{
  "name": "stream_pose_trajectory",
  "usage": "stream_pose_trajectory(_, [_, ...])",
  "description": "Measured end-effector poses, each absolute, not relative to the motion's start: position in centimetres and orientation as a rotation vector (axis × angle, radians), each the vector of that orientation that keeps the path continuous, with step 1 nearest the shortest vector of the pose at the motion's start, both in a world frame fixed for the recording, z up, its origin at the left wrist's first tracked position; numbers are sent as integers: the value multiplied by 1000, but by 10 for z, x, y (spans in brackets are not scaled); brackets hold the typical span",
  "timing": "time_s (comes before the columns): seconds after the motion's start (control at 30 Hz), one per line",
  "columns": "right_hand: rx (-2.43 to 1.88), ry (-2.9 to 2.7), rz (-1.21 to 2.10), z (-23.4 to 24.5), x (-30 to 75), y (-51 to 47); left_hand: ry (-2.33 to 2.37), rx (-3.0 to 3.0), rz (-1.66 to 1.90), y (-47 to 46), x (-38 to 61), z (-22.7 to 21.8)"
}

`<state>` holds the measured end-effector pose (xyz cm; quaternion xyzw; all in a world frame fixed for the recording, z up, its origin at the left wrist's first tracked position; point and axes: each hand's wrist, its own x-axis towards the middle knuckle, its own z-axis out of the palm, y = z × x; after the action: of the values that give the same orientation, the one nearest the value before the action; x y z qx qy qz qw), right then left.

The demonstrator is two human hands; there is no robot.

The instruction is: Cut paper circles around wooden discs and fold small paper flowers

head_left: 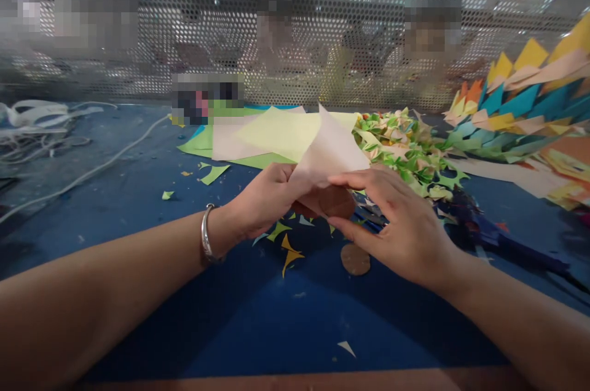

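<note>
Both hands hold a piece of pale pinkish paper [329, 148] above the blue table, one corner pointing up. My left hand [265, 197] pinches its lower left side, and a silver bangle circles that wrist. With fingers and thumb apart, my right hand [396, 219] grips the paper's lower right part. Between the hands, under the paper's edge, shows a round brown disc [335, 201]; whether the fingers press it to the paper is hard to see. A second brown disc [355, 259] lies on the table below my right hand.
Coloured paper sheets [271, 133] lie behind my hands, beside a heap of green and cream scraps [396, 145]. A dark blue glue gun [502, 234] rests at right, near layered folded paper [530, 96]. White cables [41, 126] lie left. A perforated metal screen [313, 40] stands behind.
</note>
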<state>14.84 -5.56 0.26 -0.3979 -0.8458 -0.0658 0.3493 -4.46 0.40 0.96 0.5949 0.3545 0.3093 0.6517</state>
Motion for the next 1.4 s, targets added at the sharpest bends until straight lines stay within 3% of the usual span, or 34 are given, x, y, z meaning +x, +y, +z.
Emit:
stream_pose_trajectory(0.63, [-1073, -2126, -86, 10, 152, -59, 477, 1089, 642, -7, -42, 18])
stream_pose_trajectory(0.97, [-1042, -2203, -65, 8, 154, -56, 706, 1144, 848, -9, -37, 8])
stream_pose_trajectory(1.4, [-1049, -2193, -133, 6, 157, -53, 771, 1053, 710, -2, -41, 11])
